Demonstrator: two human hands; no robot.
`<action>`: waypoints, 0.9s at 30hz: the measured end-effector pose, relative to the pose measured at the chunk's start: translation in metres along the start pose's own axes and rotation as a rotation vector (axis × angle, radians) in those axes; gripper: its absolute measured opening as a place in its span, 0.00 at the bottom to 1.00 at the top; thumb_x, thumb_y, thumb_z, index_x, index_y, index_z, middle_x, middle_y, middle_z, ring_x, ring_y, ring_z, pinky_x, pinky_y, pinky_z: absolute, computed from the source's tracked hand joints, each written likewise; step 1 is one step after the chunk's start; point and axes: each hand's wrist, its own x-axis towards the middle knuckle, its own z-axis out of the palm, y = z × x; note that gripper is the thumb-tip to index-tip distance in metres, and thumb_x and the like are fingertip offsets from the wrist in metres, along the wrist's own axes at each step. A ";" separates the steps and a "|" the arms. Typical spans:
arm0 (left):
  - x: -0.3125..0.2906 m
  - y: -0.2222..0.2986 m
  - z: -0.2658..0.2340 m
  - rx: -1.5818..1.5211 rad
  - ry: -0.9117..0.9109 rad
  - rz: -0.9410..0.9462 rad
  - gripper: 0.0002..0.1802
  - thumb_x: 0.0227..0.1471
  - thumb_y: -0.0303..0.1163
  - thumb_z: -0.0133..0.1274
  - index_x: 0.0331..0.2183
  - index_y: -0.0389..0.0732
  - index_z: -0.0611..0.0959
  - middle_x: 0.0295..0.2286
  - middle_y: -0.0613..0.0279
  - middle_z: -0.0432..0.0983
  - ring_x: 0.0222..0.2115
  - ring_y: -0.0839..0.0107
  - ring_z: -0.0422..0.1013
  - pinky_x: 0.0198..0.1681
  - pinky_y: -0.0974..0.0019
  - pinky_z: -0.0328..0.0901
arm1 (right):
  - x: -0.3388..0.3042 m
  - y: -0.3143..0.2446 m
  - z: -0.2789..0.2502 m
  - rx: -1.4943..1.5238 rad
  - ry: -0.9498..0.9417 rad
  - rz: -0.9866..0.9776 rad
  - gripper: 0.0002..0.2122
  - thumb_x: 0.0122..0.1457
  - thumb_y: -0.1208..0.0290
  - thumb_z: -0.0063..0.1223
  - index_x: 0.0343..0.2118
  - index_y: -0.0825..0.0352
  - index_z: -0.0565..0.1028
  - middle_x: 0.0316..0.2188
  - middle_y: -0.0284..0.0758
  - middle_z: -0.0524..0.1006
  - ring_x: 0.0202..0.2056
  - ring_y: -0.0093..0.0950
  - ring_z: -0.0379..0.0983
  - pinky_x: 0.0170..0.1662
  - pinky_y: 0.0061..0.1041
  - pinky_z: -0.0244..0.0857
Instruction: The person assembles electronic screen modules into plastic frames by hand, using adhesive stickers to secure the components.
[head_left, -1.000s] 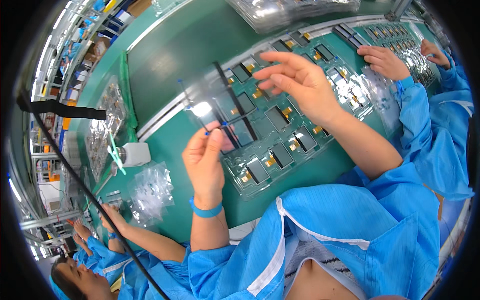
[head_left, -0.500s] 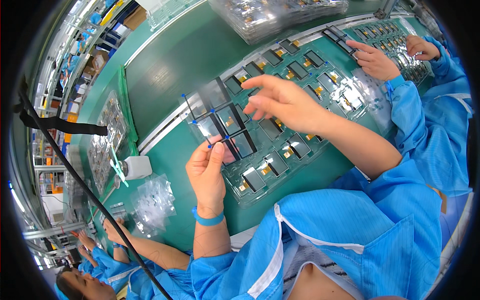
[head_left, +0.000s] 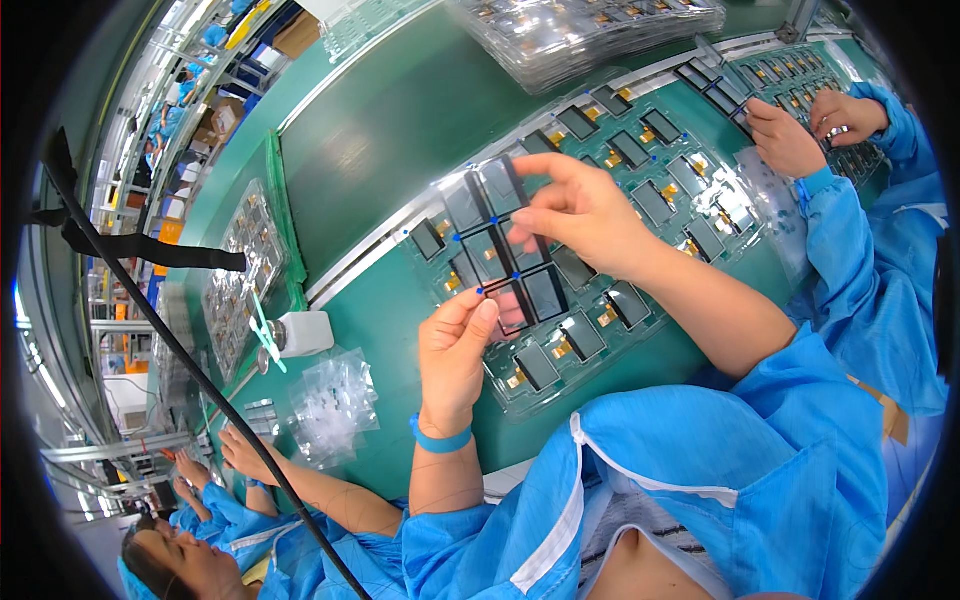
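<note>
A clear sheet of several black-framed rectangular films with blue tabs [head_left: 546, 292] is held up over the table. My left hand [head_left: 450, 360] pinches its lower left corner between thumb and fingers. At the sheet's upper right edge, my right hand [head_left: 595, 215] has its thumb in front and some fingertips behind. Beneath it lies a clear plastic tray [head_left: 518, 406] with small dark display panels [head_left: 538, 367], each with a gold-coloured flex tail. The sheet and my right hand cover part of this tray.
Stacked clear trays [head_left: 590, 50] stand at the back. A co-worker's hands [head_left: 785, 140] hold another film sheet at right. At left are a white container [head_left: 306, 333], loose clear films [head_left: 335, 410], another tray [head_left: 235, 280], a black cable [head_left: 190, 375] and another person's hand [head_left: 245, 455].
My right hand has come in from above the tray onto the sheet's right edge, its fingers closing. My left hand keeps its pinch. The whole view has shifted slightly.
</note>
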 end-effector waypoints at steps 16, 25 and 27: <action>-0.001 0.004 0.001 0.108 0.055 -0.015 0.14 0.53 0.27 0.46 0.42 0.32 0.73 0.34 0.51 0.75 0.32 0.68 0.74 0.34 0.71 0.70 | 0.007 -0.033 -0.048 -0.193 0.268 -0.206 0.16 0.55 0.74 0.47 0.47 0.69 0.67 0.23 0.31 0.74 0.21 0.15 0.66 0.27 0.13 0.60; 0.001 0.001 -0.001 0.239 0.095 0.018 0.13 0.54 0.29 0.46 0.41 0.34 0.74 0.34 0.54 0.76 0.30 0.70 0.74 0.33 0.72 0.68 | 0.010 -0.031 -0.107 -0.764 0.362 -0.104 0.13 0.56 0.77 0.42 0.45 0.67 0.70 0.22 0.28 0.70 0.20 0.14 0.62 0.25 0.13 0.59; 0.001 0.003 -0.002 0.211 0.099 0.016 0.13 0.54 0.29 0.46 0.41 0.34 0.74 0.33 0.54 0.76 0.30 0.70 0.74 0.33 0.72 0.68 | 0.011 -0.030 -0.101 -0.865 0.357 -0.095 0.13 0.56 0.77 0.43 0.44 0.67 0.70 0.21 0.29 0.71 0.21 0.18 0.64 0.27 0.16 0.61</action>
